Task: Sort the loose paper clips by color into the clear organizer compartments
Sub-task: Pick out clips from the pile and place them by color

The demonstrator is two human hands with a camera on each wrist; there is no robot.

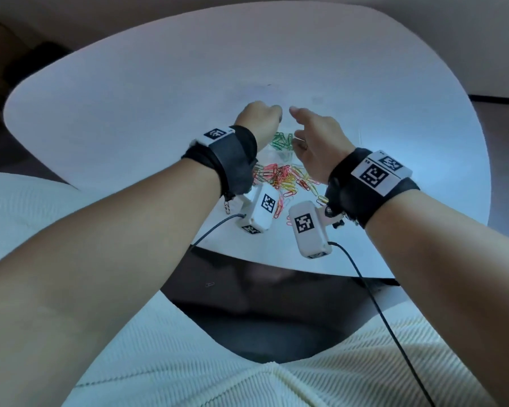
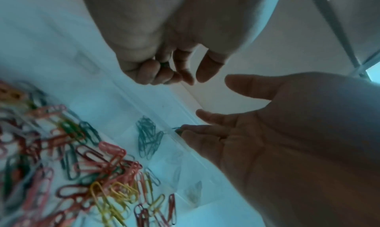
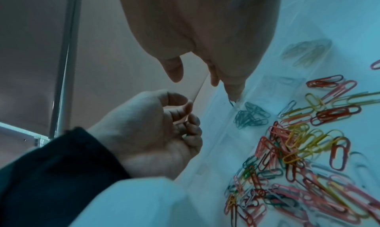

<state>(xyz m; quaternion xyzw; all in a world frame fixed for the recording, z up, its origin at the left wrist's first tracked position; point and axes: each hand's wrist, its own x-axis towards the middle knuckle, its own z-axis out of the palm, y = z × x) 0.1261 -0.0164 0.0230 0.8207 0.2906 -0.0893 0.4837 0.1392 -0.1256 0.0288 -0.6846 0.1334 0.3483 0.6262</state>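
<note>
A clear organizer (image 1: 277, 156) (image 2: 186, 143) (image 3: 225, 126) lies on the white table, hard to make out. One compartment holds a heap of green clips (image 1: 282, 141) (image 2: 148, 138) (image 3: 249, 116). My right hand (image 1: 296, 124) (image 2: 205, 103) (image 3: 203, 87) reaches down with straight fingers, thumb spread away. Its fingertips touch one green clip (image 2: 176, 128) (image 3: 232, 103) at that compartment's wall. My left hand (image 1: 276, 113) (image 2: 164, 74) (image 3: 189, 116) hovers beside it, fingers curled, with something dark green between them. The mixed loose clips (image 1: 282, 179) (image 2: 82, 165) (image 3: 298, 149) lie nearer to me.
Pale clips (image 2: 193, 193) (image 3: 306, 51) sit in another compartment. The white table (image 1: 159, 98) stretches beyond the hands. One clip (image 1: 209, 284) lies on the dark floor below the near edge. A black cable (image 1: 379, 312) runs from the right wrist camera.
</note>
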